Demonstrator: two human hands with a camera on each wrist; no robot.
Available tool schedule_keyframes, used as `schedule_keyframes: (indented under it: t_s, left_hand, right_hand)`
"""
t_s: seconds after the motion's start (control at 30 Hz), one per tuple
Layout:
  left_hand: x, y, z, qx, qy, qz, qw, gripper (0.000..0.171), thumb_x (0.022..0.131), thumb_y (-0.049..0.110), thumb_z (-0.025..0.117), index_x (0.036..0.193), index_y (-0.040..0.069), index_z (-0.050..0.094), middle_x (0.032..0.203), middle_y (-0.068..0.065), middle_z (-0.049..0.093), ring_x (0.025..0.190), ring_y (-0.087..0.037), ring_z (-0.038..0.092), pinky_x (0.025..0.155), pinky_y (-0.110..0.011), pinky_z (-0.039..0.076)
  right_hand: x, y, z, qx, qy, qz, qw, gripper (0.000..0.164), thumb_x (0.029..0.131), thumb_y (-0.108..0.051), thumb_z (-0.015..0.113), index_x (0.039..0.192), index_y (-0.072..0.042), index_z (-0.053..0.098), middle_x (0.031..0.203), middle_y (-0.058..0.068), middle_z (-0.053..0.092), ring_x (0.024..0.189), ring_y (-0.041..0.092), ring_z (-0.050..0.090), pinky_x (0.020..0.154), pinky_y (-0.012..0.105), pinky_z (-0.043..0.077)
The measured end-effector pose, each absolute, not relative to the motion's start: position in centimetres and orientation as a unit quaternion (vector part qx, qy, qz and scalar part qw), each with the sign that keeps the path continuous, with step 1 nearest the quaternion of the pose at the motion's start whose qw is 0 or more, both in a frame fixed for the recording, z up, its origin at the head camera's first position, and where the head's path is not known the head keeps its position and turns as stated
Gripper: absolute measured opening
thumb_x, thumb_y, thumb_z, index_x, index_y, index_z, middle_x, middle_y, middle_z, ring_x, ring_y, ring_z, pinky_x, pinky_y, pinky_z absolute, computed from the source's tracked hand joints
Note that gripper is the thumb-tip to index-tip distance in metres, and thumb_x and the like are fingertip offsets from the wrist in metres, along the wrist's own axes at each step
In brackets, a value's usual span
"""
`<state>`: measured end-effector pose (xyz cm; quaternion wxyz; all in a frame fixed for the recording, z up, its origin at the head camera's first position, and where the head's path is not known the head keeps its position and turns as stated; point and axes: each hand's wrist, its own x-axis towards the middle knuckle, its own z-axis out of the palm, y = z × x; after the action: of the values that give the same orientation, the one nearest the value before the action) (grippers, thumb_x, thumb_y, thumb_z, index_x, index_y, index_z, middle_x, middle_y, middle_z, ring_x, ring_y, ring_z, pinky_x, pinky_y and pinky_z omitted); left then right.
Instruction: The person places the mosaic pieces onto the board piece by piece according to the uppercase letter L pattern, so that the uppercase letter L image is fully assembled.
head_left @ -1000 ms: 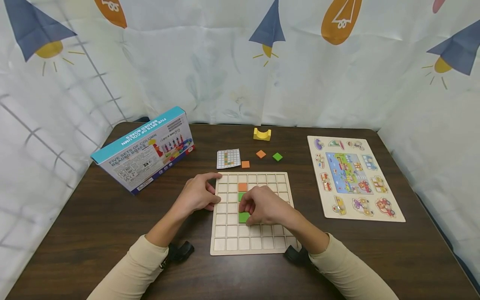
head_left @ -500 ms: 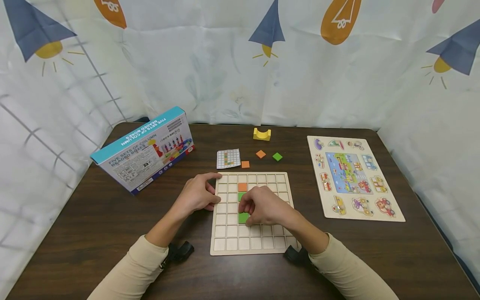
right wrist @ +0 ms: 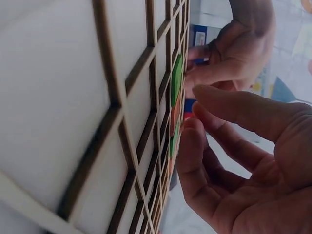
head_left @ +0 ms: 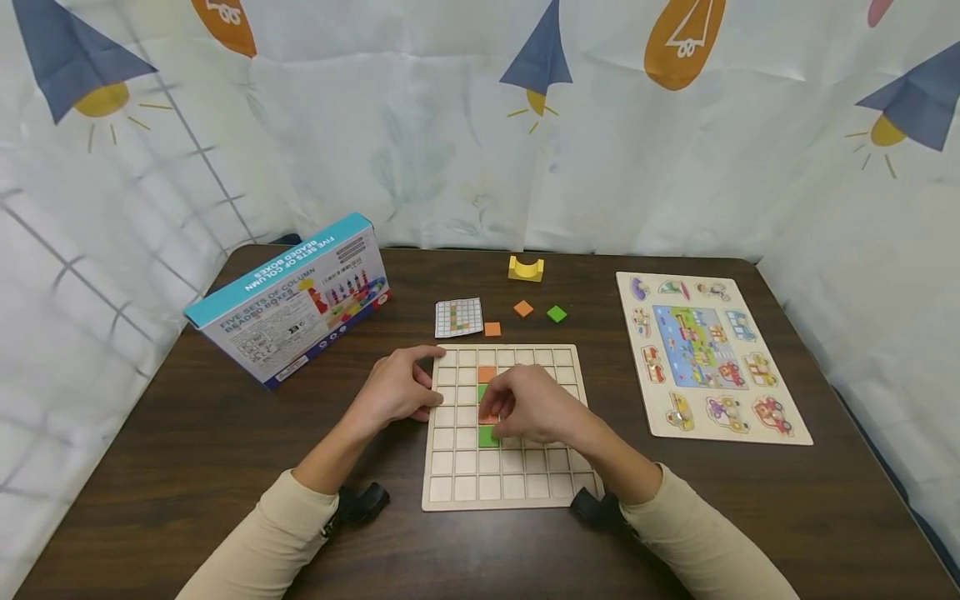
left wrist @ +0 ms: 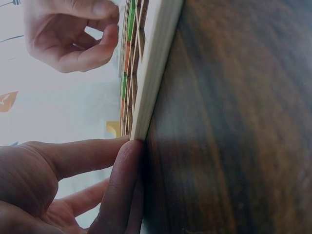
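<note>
A light wooden grid board [head_left: 465, 487] lies in front of me, with an orange tile [head_left: 487, 374], a green tile [head_left: 482, 389] and two more tiles in one column. My left hand [head_left: 397, 383] touches the board's left edge with thumb and fingertips, the index finger reaching the far left corner. Over the column is my right hand [head_left: 536, 404], fingers loosely bent, with nothing seen between them. Below its fingertips show a second orange tile [head_left: 488, 420] and, nearer me, a second green tile [head_left: 488, 437]. The right wrist view shows thumb [right wrist: 229, 105] and fingertips slightly apart, close to the tiles.
Beyond the board lie a small pattern card [head_left: 458, 317], two loose orange tiles [head_left: 522, 309], a green tile [head_left: 557, 314] and a yellow curved block [head_left: 526, 268]. A toy box [head_left: 300, 308] stands left, and a picture puzzle board [head_left: 701, 412] lies right.
My right hand has shifted slightly up from the column, uncovering the orange tile between the two green ones. The left hand has stayed at the board's edge.
</note>
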<state>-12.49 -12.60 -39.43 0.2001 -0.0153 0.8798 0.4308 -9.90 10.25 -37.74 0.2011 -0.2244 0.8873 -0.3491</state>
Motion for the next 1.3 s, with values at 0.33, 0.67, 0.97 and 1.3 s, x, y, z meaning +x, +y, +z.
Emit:
schedule_keyframes:
  t_s: [0.33,0.67,0.97,1.3]
  left_hand:
    - [-12.5,-12.6,-39.4,-0.016,0.882,0.426,0.202,0.071,0.08,0.0,0.085,0.145,0.014,0.06,0.094,-0.014,0.061,0.058,-0.017,0.069,0.054,-0.032,0.064]
    - [-12.4,-12.6,-39.4,-0.014,0.881,0.428,0.202,0.071,0.08,-0.001,0.085,0.145,0.014,0.059,0.093,-0.014,0.061,0.058,-0.017,0.069,0.054,-0.032,0.064]
    - [-12.4,-12.5,-39.3,-0.02,0.881,0.428,0.201,0.071,0.081,0.0,0.085,0.145,0.015,0.06,0.094,-0.014,0.061,0.058,-0.018,0.07,0.054,-0.031,0.064]
    - [-12.4,-12.6,-39.3,-0.022,0.878,0.43,0.206,0.07,0.082,0.0,0.084,0.145,0.014,0.059,0.096,-0.015,0.061,0.06,-0.018,0.07,0.055,-0.031,0.064]
  right_hand:
    - [-12.8,11.3,-36.8,-0.203,0.896,-0.348,0.185,0.019,0.081,-0.004,0.084,0.098,-0.011,0.08,0.086,-0.002,0.073,0.079,0.012,0.064,0.07,0.027,0.056]
    - [-17.0,12.4,-37.2,-0.185,0.911,-0.336,0.152,0.023,0.087,-0.002,0.078,0.109,-0.007,0.078,0.104,0.008,0.074,0.094,0.02,0.065,0.082,0.034,0.059]
    - [-19.7,11.9,-38.3,-0.161,0.916,-0.342,0.132,0.029,0.089,0.001,0.073,0.116,-0.008,0.077,0.11,0.009,0.074,0.101,0.024,0.067,0.087,0.037,0.06]
    - [-21.3,11.2,-39.4,-0.17,0.919,-0.334,0.127,0.03,0.088,0.001,0.075,0.116,-0.008,0.077,0.111,0.008,0.075,0.104,0.025,0.066,0.089,0.037,0.06]
